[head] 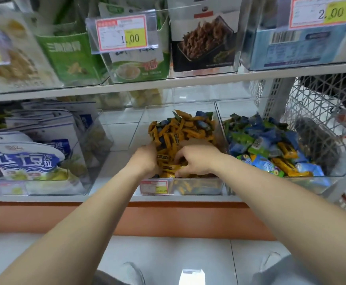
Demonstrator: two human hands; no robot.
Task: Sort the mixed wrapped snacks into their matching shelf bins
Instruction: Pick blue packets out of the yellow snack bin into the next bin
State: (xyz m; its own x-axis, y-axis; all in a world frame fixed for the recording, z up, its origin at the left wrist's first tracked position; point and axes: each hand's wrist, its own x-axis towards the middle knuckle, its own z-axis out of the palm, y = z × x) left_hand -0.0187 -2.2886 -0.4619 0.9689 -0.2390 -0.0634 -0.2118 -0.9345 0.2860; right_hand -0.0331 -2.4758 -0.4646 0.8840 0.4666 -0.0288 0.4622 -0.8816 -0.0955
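Both hands are sunk close together in the clear bin (201, 187) of orange snacks (188, 130). The right hand (199, 159) is curled, thumb and fingers, round a few of them. The fingertips of the left hand (145, 159) are buried, so its grip cannot be told. Pieces could be spilled over the low front wall just below the hands if a heaped handful is lifted. Blue wrappers (204, 120) beyond the hands could be overlooked. In the mixed bin (342, 161), right of the right hand, stray orange pieces (287, 152) lie unsorted. What lies under the hands is hidden, and the wrapper print is too blurred to be read.
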